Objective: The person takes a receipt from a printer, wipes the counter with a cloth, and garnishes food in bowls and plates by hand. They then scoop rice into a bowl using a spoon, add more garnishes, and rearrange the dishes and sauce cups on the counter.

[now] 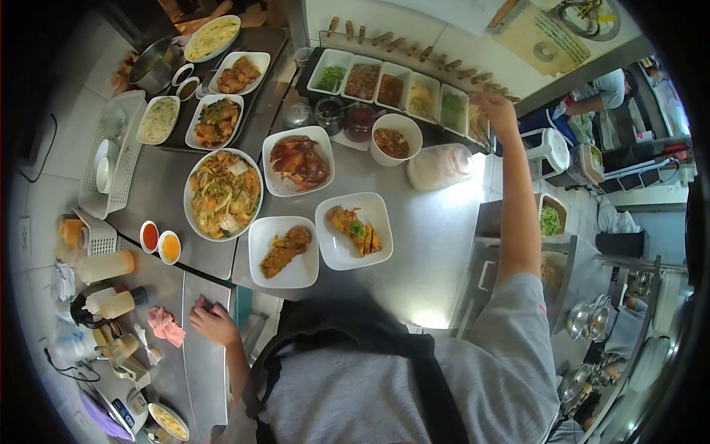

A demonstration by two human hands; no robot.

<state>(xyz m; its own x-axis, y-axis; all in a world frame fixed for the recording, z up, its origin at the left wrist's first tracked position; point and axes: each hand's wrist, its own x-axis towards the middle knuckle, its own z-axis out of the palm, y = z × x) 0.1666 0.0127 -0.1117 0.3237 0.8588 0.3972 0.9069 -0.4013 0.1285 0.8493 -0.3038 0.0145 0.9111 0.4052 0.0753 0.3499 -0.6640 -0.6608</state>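
My right hand (494, 112) reaches out over the last white container (478, 124) at the right end of the topping row. Its fingers are drawn together there, and what they pinch is too small to make out. My left hand (213, 323) is at the steel counter's edge, its fingers curled over what looks like a dark pink cloth (201, 302). Ahead of me are a square bowl with a fried piece topped with green leaf (355, 231), another with a browned fried piece (286, 251), and a bowl of glazed sliced meat (302, 163).
A large bowl of noodles (224, 194) stands left, beside red sauce (149, 237) and orange sauce (170, 247). A dark tray (255, 70) carries several dishes. Sauce jars (359, 120), a white bowl (397, 139) and a plastic tub (441, 167) line the back. Wooden-handled utensils (382, 38) hang behind.
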